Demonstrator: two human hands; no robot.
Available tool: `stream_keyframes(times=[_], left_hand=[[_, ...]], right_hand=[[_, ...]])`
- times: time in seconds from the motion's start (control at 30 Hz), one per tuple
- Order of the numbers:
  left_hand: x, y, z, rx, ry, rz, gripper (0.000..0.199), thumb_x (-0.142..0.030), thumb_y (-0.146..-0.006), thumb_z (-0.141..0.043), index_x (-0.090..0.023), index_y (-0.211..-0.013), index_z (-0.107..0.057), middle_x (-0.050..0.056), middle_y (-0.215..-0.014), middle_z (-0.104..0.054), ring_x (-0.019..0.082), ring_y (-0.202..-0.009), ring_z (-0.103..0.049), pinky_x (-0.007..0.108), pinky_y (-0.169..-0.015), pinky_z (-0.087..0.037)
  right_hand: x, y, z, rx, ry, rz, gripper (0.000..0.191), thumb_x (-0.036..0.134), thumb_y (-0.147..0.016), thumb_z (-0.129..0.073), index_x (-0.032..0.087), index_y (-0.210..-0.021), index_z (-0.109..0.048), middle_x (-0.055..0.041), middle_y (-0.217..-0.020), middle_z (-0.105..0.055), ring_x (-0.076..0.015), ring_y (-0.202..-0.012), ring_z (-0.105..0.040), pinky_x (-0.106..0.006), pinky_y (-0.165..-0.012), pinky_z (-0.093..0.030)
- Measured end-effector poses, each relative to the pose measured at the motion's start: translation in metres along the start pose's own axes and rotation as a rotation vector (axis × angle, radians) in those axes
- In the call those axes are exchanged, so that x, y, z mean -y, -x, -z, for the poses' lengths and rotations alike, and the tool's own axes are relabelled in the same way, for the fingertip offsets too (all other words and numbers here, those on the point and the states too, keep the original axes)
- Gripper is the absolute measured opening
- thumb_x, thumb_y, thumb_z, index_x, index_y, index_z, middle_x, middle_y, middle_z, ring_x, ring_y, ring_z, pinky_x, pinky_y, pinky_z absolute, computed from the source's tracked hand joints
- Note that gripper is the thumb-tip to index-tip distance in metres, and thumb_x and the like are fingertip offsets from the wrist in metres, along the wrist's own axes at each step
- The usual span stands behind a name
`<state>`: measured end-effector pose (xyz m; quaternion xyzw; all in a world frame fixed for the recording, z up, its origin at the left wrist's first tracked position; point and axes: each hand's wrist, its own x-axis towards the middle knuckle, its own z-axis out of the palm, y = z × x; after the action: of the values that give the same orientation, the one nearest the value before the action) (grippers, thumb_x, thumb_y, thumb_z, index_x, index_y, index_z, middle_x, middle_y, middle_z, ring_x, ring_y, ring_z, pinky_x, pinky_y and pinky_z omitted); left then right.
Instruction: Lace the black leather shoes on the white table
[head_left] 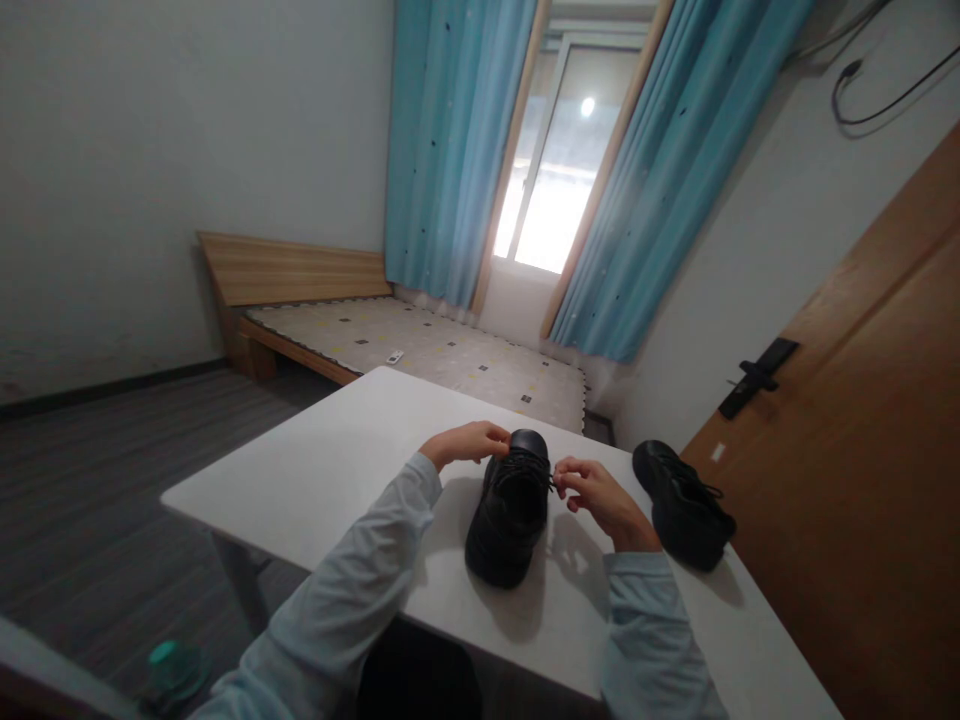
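A black shoe stands upright on the white surface in front of the person, its toe pointing away, with the left hand reaching to its left side near the toe and the right hand just at its right, fingertips bent beside the ends of the black laces. Whether either grip is closed on a lace cannot be told at this size. A second black shoe rests near the surface's right edge, beyond the right hand and apart from the first.
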<state>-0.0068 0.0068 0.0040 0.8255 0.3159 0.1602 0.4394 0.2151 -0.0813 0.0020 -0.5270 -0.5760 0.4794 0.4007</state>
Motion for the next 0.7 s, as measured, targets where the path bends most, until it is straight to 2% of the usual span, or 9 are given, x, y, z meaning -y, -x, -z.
stream_keyframes(times=[0.33, 0.7], left_hand=[[0.004, 0.001, 0.002, 0.025, -0.117, 0.099, 0.022, -0.030, -0.066, -0.044, -0.017, -0.075, -0.060, 0.000, -0.071, -0.056, 0.012, -0.066, -0.047, 0.019, -0.052, -0.036], [0.010, 0.000, 0.003, 0.040, -0.113, 0.176, 0.027, -0.031, -0.064, -0.045, -0.018, -0.079, -0.063, 0.000, -0.074, -0.058, 0.012, -0.065, -0.046, 0.019, -0.053, -0.034]], right_hand=[[0.000, 0.002, -0.001, 0.012, 0.045, -0.025, 0.009, 0.023, -0.060, -0.060, 0.015, -0.056, -0.060, 0.0007, -0.066, -0.053, -0.0096, -0.059, -0.048, -0.018, -0.043, -0.033], [-0.008, 0.000, 0.002, 0.033, 0.052, -0.052, 0.005, 0.018, -0.057, -0.058, 0.016, -0.059, -0.061, 0.0010, -0.068, -0.055, -0.0093, -0.059, -0.049, -0.017, -0.042, -0.036]])
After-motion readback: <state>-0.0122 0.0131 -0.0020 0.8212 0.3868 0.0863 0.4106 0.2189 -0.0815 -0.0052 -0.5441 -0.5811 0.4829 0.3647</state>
